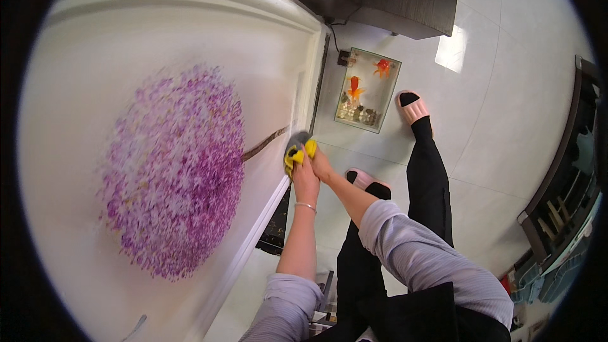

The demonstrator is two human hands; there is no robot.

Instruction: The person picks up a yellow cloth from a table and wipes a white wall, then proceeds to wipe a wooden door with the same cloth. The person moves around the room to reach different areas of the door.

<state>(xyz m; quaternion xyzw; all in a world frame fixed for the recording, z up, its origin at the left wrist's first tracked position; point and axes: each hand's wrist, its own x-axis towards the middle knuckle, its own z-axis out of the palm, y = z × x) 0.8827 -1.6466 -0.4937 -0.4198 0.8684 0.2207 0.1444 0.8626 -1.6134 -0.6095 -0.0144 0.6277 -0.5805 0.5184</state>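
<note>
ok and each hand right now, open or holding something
Left hand: closed, holding the yellow-and-grey cloth.
Right hand: closed on the same cloth.

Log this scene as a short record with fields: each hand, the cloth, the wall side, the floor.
Left hand: holding a yellow and grey cloth; bracelet on the wrist
Right hand: at the cloth, against the left hand; its grip is partly hidden
Cloth: bunched, by the trunk end of a painted purple tree
Wall side: white panel bearing the painting
Floor: glass tank with two orange fish; pink slippers on the person's feet
</note>
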